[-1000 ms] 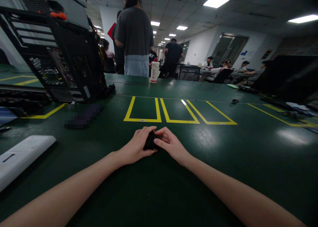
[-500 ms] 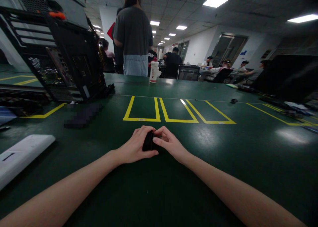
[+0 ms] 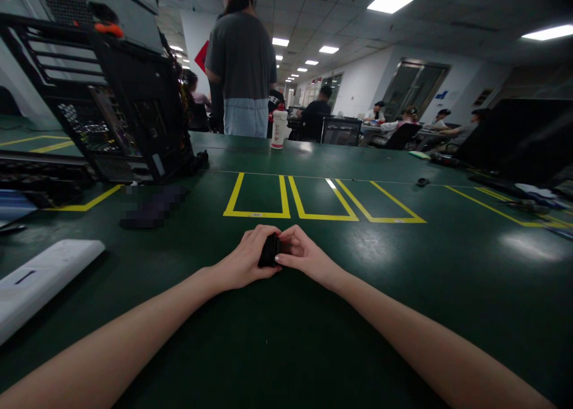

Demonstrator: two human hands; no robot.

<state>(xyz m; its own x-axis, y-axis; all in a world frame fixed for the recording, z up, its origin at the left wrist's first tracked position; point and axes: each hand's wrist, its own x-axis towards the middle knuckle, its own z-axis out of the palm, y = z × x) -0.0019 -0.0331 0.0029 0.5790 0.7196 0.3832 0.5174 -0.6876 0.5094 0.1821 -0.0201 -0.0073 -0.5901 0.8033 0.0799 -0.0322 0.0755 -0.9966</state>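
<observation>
My left hand (image 3: 250, 257) clasps a small black object (image 3: 268, 254) at the frame's centre while my right hand (image 3: 308, 257) grips its right edge; it looks light and stiff, best taken by its sides. My hands hide most of it, so I can't tell whether it touches the counter (image 3: 277, 349).

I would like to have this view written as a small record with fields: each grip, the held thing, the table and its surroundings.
Left grip: curled around a small black object
Right grip: at the object's right side
Object identity: cannot tell; partly hidden
Surface: dark green table
Beyond the hands: three yellow tape outlines
Left side: white object; black computer case farther back
Far edge: white cup
Background: standing person
</observation>
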